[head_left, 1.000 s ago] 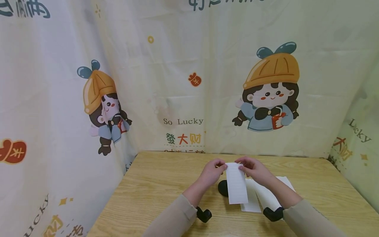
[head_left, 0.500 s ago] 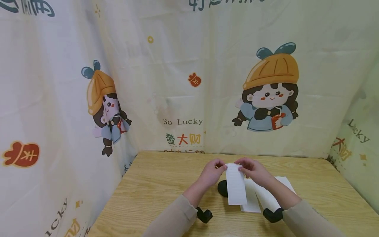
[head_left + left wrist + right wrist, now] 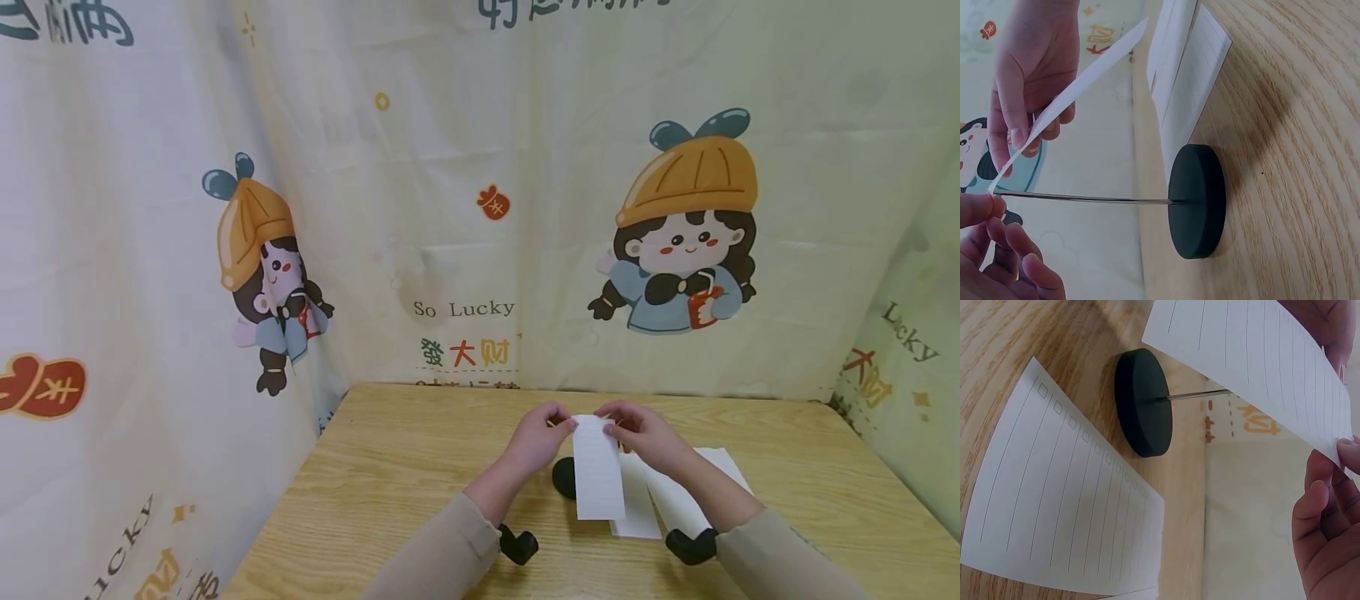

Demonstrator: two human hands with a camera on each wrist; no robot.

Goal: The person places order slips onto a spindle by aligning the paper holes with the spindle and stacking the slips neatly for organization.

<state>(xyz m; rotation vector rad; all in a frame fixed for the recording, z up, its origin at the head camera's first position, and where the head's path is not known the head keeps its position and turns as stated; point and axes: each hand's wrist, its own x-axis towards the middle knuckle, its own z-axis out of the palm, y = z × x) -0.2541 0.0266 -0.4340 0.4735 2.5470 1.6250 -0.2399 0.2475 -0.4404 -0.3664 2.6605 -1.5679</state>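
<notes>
A narrow lined sheet of white paper [image 3: 598,471] hangs between my two hands in the head view. My left hand [image 3: 534,439] pinches its top left corner, beside the tip of a thin metal rod [image 3: 1085,198]. My right hand [image 3: 648,439] holds the top right edge between thumb and fingers. The rod rises from a black round base [image 3: 1196,203] on the table; together they form a small note stand. In the left wrist view the paper's top edge meets the rod's tip. The fingers hide whether the tip pierces or clips the paper.
More lined white sheets [image 3: 1066,500] lie on the wooden table [image 3: 420,483], right of the stand and partly under my right forearm. A printed curtain [image 3: 555,250] hangs behind the table's far edge. Black wrist mounts [image 3: 517,546] stick out at both cuffs.
The sheet's lower end has shifted slightly left and down. Both hands keep nearly the same place and hold on the paper.
</notes>
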